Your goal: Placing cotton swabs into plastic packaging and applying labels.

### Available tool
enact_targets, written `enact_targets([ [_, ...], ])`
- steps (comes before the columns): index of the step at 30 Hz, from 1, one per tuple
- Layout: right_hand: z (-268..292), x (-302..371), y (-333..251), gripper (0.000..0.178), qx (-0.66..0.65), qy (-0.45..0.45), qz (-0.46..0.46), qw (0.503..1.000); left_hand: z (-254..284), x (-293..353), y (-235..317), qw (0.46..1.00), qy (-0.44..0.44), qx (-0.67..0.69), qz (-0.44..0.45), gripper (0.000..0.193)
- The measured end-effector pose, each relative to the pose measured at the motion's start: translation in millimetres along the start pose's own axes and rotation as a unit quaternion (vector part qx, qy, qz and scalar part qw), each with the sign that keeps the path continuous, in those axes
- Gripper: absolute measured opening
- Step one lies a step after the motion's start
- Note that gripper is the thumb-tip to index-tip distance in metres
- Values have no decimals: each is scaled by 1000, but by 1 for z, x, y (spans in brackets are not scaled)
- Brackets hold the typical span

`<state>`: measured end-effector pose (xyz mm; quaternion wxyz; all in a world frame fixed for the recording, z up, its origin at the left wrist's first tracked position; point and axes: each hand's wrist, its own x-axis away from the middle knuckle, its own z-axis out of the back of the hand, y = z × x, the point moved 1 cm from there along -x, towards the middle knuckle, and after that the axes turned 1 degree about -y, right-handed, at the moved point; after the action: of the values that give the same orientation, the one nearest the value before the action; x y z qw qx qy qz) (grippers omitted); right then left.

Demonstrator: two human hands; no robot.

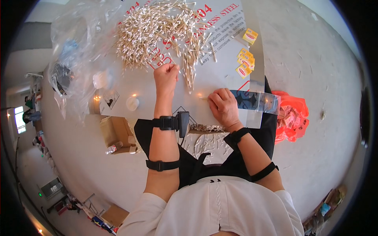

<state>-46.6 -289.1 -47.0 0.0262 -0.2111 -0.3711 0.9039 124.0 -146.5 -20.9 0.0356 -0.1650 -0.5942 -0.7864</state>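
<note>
Head view: pale wooden, white-tipped cotton swabs (141, 37) heaped loose on a smooth grey, red-printed sheet (212, 78), mostly undone, seemingly; one slim bunch (189, 70) apart. Left hand (167, 76) curled, cannot tell on what, if anything; right hand (224, 105) apparently pinching a single swab (204, 98). Small square yellow packets (243, 71) beyond.

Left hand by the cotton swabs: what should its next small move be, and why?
Probably pinch one from the near edge of the swab pile: the left hand has its fingers curled at that edge, while the right hand is apart from it, by a clear plastic strip. Whether the left holds one is unclear.
</note>
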Motion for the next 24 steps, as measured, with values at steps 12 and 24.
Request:
enact_targets([
  [12,-4,4,3,14,-10,1,2,1000,31,98,-10,952,-275,-122,-51,11],
  [24,-6,5,0,13,1,4,4,1000,27,140,-42,846,-378,-364,-95,16],
])
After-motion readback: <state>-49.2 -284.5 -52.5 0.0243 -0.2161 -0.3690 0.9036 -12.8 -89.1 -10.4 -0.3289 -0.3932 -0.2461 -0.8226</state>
